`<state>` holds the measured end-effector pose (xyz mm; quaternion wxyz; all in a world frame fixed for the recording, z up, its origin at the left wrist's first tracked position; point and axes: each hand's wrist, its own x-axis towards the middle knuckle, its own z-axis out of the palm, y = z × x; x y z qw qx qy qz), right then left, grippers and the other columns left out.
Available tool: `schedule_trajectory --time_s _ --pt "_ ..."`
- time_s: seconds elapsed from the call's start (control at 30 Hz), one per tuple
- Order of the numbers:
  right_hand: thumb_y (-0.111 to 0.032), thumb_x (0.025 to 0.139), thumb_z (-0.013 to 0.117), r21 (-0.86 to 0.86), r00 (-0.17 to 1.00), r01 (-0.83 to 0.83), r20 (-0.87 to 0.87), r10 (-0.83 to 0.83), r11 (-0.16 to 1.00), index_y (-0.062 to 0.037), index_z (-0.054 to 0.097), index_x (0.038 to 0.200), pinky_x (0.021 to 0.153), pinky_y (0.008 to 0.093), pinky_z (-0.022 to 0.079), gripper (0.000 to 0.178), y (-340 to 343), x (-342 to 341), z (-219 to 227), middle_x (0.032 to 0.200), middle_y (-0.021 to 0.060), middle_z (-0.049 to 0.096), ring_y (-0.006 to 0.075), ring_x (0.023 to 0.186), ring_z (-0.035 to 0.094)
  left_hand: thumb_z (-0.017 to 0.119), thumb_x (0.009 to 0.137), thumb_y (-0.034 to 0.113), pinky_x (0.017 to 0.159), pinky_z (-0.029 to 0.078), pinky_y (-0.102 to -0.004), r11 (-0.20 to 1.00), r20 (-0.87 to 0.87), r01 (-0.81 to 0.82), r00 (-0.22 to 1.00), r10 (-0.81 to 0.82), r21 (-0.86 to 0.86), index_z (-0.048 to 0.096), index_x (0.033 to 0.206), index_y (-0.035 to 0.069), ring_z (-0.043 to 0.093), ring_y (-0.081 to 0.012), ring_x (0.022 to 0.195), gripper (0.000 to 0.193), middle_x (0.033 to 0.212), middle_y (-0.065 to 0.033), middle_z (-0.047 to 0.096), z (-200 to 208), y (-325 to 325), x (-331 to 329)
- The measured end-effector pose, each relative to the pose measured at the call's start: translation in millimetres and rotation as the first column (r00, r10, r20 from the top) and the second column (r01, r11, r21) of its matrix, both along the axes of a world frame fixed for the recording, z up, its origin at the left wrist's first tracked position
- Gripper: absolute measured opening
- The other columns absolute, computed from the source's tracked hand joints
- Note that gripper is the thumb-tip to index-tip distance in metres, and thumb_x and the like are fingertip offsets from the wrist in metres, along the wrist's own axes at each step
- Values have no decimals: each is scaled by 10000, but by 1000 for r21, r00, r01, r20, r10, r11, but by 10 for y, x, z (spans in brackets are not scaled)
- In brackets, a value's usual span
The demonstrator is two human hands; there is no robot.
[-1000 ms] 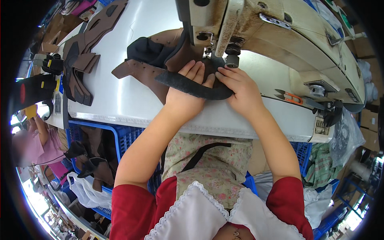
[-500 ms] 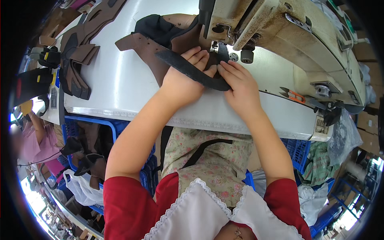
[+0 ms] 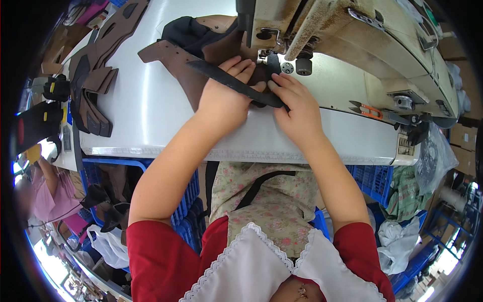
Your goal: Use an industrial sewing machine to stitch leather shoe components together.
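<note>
A brown leather shoe upper (image 3: 178,75) with black lining (image 3: 187,36) lies on the sewing machine bed, partly beneath the presser foot (image 3: 262,56). A dark padded strip of it (image 3: 229,80) curves across the back of my left hand (image 3: 224,98). That hand reaches under the strip, fingers pressed together on the leather and thumb toward the foot. My right hand (image 3: 299,108) is closed on the strip's near end, fingertips just in front of the foot. My hands hide part of the leather between them.
The sewing machine (image 3: 352,45) arches over the right side. Orange-handled thread snips (image 3: 366,109) lie on the right of the white table (image 3: 136,100). Stacked brown leather pieces (image 3: 93,83) rest at left. Blue crates (image 3: 370,181) stand below, and a person in pink (image 3: 53,194) is far left.
The whole view has shifted a little. My right hand's fingers have drawn closer together at the strip's end, which sits slightly nearer the presser foot. Both hands stay on the upper.
</note>
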<state>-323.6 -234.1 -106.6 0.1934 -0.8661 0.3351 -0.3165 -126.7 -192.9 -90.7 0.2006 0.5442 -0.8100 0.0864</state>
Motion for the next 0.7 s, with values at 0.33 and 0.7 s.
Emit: schedule_trajectory --time_s 0.33,0.7 --pt "-1 685 599 -6 999 -20 -43 20 1000 9 690 1088 1031 439 463 413 -29 -6 22 1228 152 664 344 1224 566 623 734 66 1105 393 -474 995 -59 100 993 -100 4 761 1001 171 582 -277 1227 318 1214 -108 666 -32 -52 141" --pt "1 720 591 5 998 -44 -47 44 999 13 675 1116 1048 434 459 405 -48 31 2 1271 150 642 340 1245 558 640 733 79 1098 403 -467 993 -36 118 992 -117 13 759 975 167 592 -261 1214 284 1203 -113 677 -22 -117 190"
